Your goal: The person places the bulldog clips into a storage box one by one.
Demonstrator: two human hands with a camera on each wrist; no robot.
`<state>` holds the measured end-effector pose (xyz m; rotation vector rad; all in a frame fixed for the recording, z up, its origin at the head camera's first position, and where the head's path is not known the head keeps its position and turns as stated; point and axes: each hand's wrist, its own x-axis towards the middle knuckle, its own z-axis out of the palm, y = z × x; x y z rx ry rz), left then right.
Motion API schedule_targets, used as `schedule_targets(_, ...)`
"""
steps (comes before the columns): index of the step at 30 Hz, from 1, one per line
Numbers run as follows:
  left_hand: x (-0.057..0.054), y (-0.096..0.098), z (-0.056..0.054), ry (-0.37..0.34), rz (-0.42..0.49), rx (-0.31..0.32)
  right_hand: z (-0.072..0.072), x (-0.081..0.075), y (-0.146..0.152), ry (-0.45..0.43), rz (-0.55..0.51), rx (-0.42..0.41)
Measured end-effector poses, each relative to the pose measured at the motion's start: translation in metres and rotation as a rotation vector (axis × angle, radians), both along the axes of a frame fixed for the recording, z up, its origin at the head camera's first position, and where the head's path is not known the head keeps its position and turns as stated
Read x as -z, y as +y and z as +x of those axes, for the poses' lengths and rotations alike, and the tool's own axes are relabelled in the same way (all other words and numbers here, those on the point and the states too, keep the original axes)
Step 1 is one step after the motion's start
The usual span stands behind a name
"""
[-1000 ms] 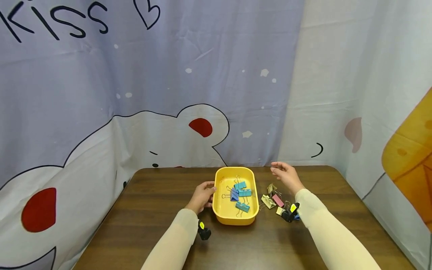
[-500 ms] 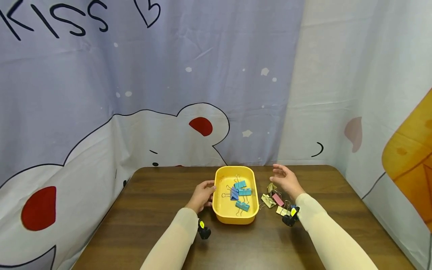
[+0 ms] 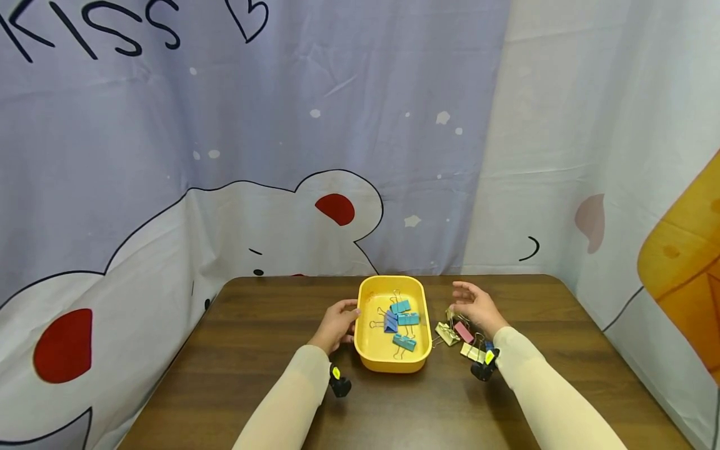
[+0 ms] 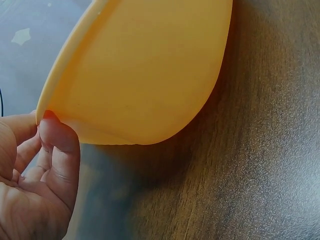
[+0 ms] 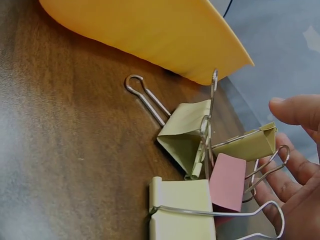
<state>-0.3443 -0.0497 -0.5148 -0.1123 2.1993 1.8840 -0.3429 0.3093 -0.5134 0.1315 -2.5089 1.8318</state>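
My left hand (image 3: pixel 335 328) pinches the left rim of a yellow plastic tray (image 3: pixel 394 367); in the left wrist view thumb and fingers meet over its edge. Several teal binder clips (image 3: pixel 404 342) and a violet-blue binder clip (image 3: pixel 390 322) lie inside the tray. To its right my right hand (image 3: pixel 478 309) hovers at a small pile of clips, thumb and fingers apart. The right wrist view shows an olive binder clip (image 5: pixel 250 144) between thumb and fingers, ungripped. Beside it are a pink binder clip (image 5: pixel 228 182), a pale yellow one (image 5: pixel 187 120) and a cream one (image 5: pixel 182 207).
Everything stands on a brown wooden table (image 3: pixel 253 362). A printed curtain (image 3: pixel 270 125) hangs right behind its far edge. A blue clip (image 3: pixel 489 345) shows partly under the right wrist, next to the black wrist camera (image 3: pixel 485 367).
My right hand has come down and slightly nearer to the clip pile, its fingers now over the farthest clips. The left hand and the tray have stayed in place.
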Motion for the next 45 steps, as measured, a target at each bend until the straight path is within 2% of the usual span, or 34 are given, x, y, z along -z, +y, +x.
schedule_targets(5, 0.000, 0.000, 0.000, 0.005, 0.003, 0.000, 0.001, 0.003, 0.000, -0.021, 0.017, -0.021)
schedule_targets(16, 0.000, -0.001, -0.001, -0.001, 0.009, 0.004, 0.005, 0.008, -0.002, -0.073, 0.056, -0.012)
schedule_targets(28, 0.000, -0.001, 0.000, -0.001, 0.013, -0.002, 0.002, 0.015, 0.002, -0.055, 0.084, 0.039)
schedule_targets(37, -0.001, -0.001, 0.000, 0.006, 0.025, 0.005, -0.002, 0.013, 0.005, -0.043, 0.041, 0.065)
schedule_targets(45, 0.000, -0.001, 0.000, 0.005, 0.020, 0.001, -0.005, 0.000, 0.001, -0.051, -0.045, 0.069)
